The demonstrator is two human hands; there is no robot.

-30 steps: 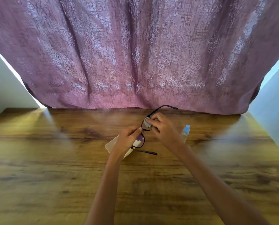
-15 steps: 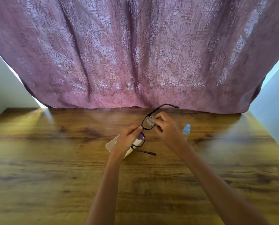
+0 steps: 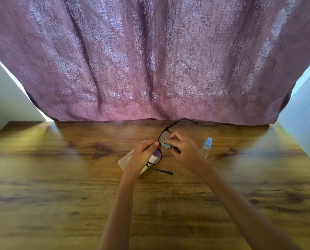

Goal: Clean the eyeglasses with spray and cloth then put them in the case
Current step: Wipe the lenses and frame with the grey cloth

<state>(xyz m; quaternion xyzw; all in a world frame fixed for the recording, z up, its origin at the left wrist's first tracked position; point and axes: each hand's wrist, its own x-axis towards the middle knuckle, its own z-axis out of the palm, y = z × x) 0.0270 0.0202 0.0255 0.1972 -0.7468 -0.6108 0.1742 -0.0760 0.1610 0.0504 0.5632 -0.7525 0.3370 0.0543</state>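
Observation:
Black-framed eyeglasses [image 3: 157, 156] are held above the wooden table, their arms unfolded, one pointing toward the curtain and one toward me. My left hand [image 3: 143, 156] grips the frame at the nearer lens. My right hand [image 3: 183, 150] pinches a small pale grey-blue cloth [image 3: 166, 143] against the farther lens. A cream-coloured case [image 3: 126, 159] lies flat on the table under my left hand, mostly hidden by it. A small clear spray bottle [image 3: 207, 146] with a light blue cap stands just right of my right hand.
The wooden table [image 3: 60, 186] stretches wide on both sides and toward me. A mauve patterned curtain [image 3: 150, 60] hangs along the far edge. Pale walls [image 3: 6, 105] close in at the far left and far right corners.
My right hand has shifted the cloth slightly on the farther lens, and the glasses have tilted a little. My left hand keeps its grip.

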